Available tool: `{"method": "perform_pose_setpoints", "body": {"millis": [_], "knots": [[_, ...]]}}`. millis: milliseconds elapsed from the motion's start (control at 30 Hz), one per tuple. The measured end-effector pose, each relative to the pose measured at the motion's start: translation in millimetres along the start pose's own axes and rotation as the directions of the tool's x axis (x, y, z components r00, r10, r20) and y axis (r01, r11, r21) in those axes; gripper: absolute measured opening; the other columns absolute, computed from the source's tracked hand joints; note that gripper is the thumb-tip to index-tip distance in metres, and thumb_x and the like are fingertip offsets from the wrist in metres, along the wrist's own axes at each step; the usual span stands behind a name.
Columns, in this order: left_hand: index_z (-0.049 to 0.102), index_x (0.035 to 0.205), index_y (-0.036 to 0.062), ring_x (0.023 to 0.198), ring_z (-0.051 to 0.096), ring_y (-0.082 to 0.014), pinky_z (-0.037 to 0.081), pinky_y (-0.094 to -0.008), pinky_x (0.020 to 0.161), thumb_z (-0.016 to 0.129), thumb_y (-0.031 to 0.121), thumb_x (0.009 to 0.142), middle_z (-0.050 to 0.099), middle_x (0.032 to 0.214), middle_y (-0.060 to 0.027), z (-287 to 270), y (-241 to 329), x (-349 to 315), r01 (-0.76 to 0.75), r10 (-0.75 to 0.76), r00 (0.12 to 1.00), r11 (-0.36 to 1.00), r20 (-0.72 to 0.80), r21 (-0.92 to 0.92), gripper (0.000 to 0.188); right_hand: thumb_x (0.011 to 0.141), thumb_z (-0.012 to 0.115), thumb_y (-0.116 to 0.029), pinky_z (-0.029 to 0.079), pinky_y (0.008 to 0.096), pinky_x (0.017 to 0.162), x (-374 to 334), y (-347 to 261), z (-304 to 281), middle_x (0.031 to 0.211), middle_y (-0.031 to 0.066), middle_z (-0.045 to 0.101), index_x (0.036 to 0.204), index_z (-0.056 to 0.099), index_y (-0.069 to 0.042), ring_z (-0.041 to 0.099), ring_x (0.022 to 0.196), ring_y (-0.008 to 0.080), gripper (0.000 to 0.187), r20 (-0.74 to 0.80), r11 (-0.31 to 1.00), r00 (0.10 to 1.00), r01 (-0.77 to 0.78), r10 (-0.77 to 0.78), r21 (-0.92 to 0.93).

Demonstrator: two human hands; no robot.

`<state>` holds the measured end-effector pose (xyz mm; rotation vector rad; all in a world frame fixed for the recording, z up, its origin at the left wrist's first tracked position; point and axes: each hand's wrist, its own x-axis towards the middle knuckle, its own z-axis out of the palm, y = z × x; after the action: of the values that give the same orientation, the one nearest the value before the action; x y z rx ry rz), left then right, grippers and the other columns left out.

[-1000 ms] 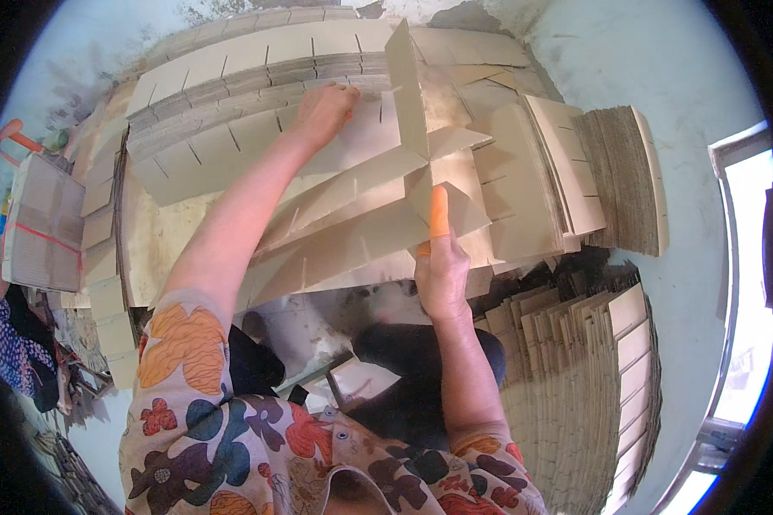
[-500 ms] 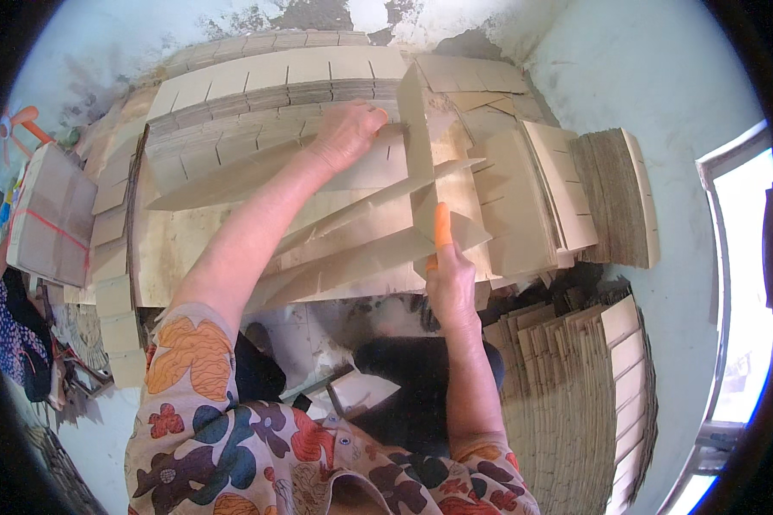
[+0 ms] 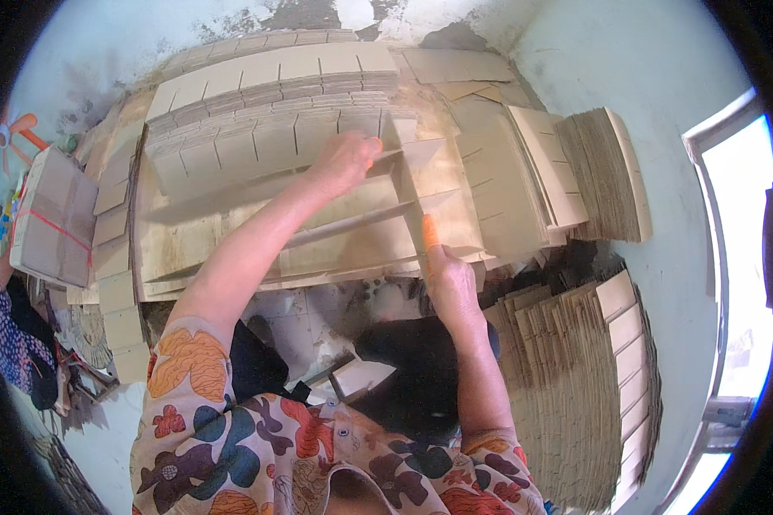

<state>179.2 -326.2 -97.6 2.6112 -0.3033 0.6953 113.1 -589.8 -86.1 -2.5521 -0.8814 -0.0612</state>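
Note:
Slotted cardboard strips stand on edge on the pale wooden board (image 3: 335, 206) in front of me. One cross strip (image 3: 410, 196) runs away from me and meets several long strips (image 3: 352, 222) that lead off to the left. My right hand (image 3: 453, 279) grips the near end of the cross strip, an orange finger cover pointing along it. My left hand (image 3: 345, 165) is closed at the farther long strip, close to the crossing, with orange covers at its fingertips. How deep the strips sit in each other's slots is too blurred to tell.
Behind the board lies a long stack of slotted cardboard (image 3: 266, 73). More stacks stand at the right (image 3: 605, 176) and lower right (image 3: 558, 403). At the left are a taped carton (image 3: 56, 215) and an orange fan (image 3: 30, 129). A white wall bounds the right side.
My left hand has come slightly nearer. The cross strip's far end has dropped, and the long strips have gone from skewed and raised to lower and more parallel.

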Motion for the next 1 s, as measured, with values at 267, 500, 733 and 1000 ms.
{"method": "perform_pose_setpoints", "body": {"millis": [267, 500, 733, 1000], "knots": [[0.060, 0.082, 0.0002, 0.076, 0.061, -0.0368, 0.047, -0.0450, 0.063, 0.070, 0.008, 0.074, 0.062, 0.078, -0.0190, -7, -17, -23, 0.208, -0.198, 0.972, 0.975, 0.130, -0.071, 0.015, 0.074, 0.045, 0.008, 0.049, 0.0457, 0.069, 7, 39, 5, 0.089, 0.0204, 0.060, 0.140, 0.038, -0.013, 0.061, 0.081, 0.0395, 0.069, 0.052, 0.982, 0.981, 0.188, -0.187, -0.011], [0.066, 0.090, 0.0009, 0.073, 0.064, -0.0343, 0.049, -0.0417, 0.064, 0.071, 0.013, 0.075, 0.064, 0.079, -0.0194, -35, -6, -50, 0.282, -0.296, 0.892, 0.955, 0.342, 0.090, 0.020, 0.074, 0.051, 0.006, 0.049, 0.0455, 0.068, 5, 41, 3, 0.088, 0.0182, 0.061, 0.137, 0.043, -0.013, 0.061, 0.079, 0.0382, 0.066, 0.073, 0.978, 0.982, 0.181, -0.174, -0.100], [0.065, 0.096, 0.0032, 0.083, 0.063, -0.0361, 0.050, -0.0430, 0.069, 0.071, 0.011, 0.074, 0.065, 0.088, -0.0191, -19, -13, -72, 0.324, -0.314, 0.915, 0.946, 0.253, 0.002, 0.024, 0.073, 0.051, 0.004, 0.049, 0.0454, 0.068, 4, 54, 23, 0.082, 0.0182, 0.060, 0.129, 0.050, -0.007, 0.061, 0.078, 0.0379, 0.057, -0.037, 0.983, 0.989, 0.138, -0.143, -0.123], [0.062, 0.105, 0.0026, 0.094, 0.061, -0.0374, 0.049, -0.0422, 0.079, 0.072, 0.011, 0.072, 0.064, 0.104, -0.0193, -48, -31, -107, 0.353, -0.357, 0.927, 0.934, 0.113, 0.054, 0.036, 0.076, 0.072, -0.017, 0.052, 0.0376, 0.078, 17, 60, -51, 0.101, 0.0181, 0.067, 0.120, 0.060, -0.007, 0.065, 0.087, 0.0330, 0.047, 0.156, 0.936, 0.980, -0.170, 0.127, 0.308]]}}
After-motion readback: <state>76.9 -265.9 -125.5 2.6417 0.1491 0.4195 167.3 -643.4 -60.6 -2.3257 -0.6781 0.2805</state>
